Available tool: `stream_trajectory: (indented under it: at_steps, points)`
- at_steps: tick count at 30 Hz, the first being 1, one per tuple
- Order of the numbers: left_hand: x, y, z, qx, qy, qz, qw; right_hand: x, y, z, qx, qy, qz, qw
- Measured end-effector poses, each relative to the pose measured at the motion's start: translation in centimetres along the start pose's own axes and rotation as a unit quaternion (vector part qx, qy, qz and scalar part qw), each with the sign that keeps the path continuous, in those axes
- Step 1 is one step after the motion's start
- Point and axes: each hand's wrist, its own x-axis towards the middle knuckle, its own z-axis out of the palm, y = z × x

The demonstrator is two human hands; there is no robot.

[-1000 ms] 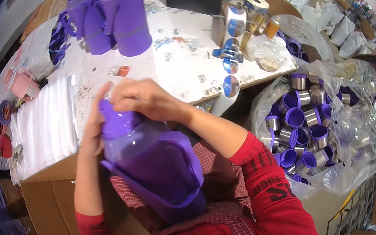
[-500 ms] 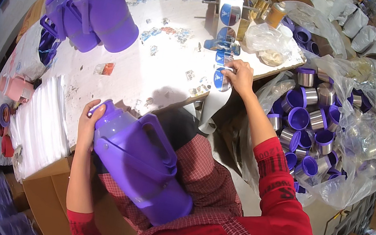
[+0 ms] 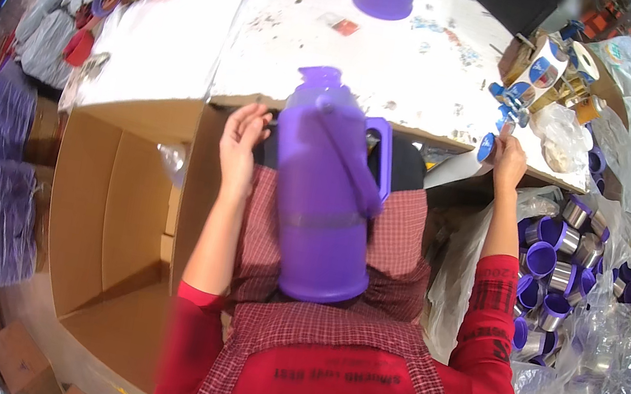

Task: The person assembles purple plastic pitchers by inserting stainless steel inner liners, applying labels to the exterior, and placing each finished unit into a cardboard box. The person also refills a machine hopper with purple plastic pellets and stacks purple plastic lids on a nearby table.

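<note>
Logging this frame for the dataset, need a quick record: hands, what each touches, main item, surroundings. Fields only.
left hand: open, beside the purple flask, contact unclear
right hand: at the table edge, fingertips on a blue and white sticker
purple flask: lies on the lap, lid toward the table, handle up
table: white, stained, sticker rolls at right
left side: open cardboard box
right side: clear bag of purple and metal cups

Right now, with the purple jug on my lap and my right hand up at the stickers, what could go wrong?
The purple jug lies on your lap with neither hand gripping it; your left hand is open beside it, so it might roll toward the open cardboard box. Your right hand pinches a sticker at the table edge; a tug could pull the sticker rolls over.
</note>
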Motion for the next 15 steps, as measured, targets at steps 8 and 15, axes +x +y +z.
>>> stream_trajectory:
  at_steps: [8,15]
  points:
    - [-16.2,2.5,-2.1,0.102,-0.164,-0.032,0.981,-14.2,-15.5,-18.2,0.709,-0.177,0.275,0.625]
    - [-17.2,2.5,-1.1,0.072,-0.320,-0.071,0.942,-18.0,-24.0,-18.0,0.737,-0.229,0.377,0.513]
